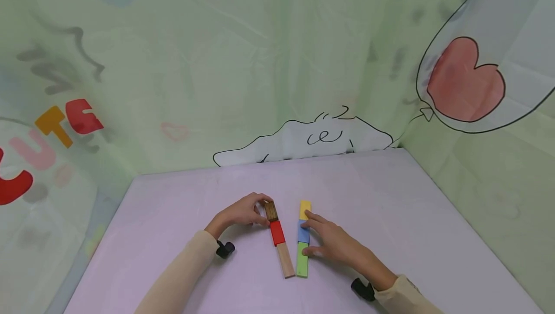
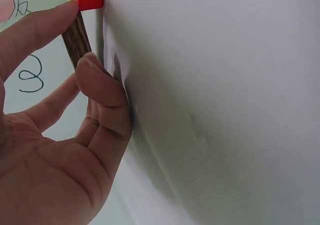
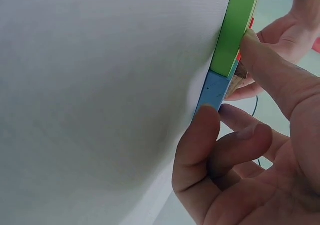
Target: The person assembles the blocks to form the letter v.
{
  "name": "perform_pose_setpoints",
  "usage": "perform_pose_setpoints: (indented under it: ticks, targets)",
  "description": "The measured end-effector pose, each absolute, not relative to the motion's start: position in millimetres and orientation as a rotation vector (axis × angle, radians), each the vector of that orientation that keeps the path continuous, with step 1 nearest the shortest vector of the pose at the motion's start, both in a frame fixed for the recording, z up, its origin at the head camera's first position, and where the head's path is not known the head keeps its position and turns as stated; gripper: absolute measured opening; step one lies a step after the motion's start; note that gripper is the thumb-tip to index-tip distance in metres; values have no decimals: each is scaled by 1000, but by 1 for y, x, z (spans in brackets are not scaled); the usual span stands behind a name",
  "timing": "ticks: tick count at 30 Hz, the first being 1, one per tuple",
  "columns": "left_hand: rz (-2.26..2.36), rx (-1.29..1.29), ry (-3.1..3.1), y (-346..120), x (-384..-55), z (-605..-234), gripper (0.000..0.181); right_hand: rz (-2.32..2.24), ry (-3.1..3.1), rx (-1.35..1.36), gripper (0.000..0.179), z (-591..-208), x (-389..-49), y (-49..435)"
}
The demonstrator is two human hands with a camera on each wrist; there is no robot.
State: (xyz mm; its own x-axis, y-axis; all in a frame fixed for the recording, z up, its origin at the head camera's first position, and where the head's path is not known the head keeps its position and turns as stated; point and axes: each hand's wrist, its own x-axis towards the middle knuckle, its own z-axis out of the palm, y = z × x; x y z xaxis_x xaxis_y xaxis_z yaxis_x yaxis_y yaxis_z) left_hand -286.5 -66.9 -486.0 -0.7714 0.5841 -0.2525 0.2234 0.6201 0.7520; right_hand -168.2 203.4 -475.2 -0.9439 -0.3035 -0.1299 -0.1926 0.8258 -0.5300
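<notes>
Two rows of toy blocks lie on the table, closest together at their near ends. The left row has a dark brown wooden block (image 1: 271,211), a red block (image 1: 277,233) and a pale wooden block (image 1: 284,261). My left hand (image 1: 244,210) grips the dark brown block, thumb near the red block and a finger around the far end. In the right row are a yellow block (image 1: 305,207), a blue block (image 1: 303,234) and a green block (image 1: 302,261). Relaxed fingers of my right hand (image 1: 336,242) touch the right row; its thumb rests against the green block.
A pale cloth covers the table (image 1: 368,193). Printed curtains (image 1: 260,63) stand behind it and at both sides. A small black wrist camera (image 1: 225,249) sits at the left cuff, another black camera (image 1: 362,289) at the right.
</notes>
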Motion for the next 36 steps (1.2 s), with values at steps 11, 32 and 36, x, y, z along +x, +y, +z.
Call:
perform_pose_setpoints:
  ticks: [11,32,36]
  targets:
    - [1006,628,2356,-65,-287,-484,62,-790,2792,-383,62,-474,-167,202]
    - [989,613,2352,-63,-285,-481,62,-757,2805,-372,64,-477,-170,203]
    - [989,628,2344,-63,-286,-481,62,-745,2809,-368,65,-477,-170,203]
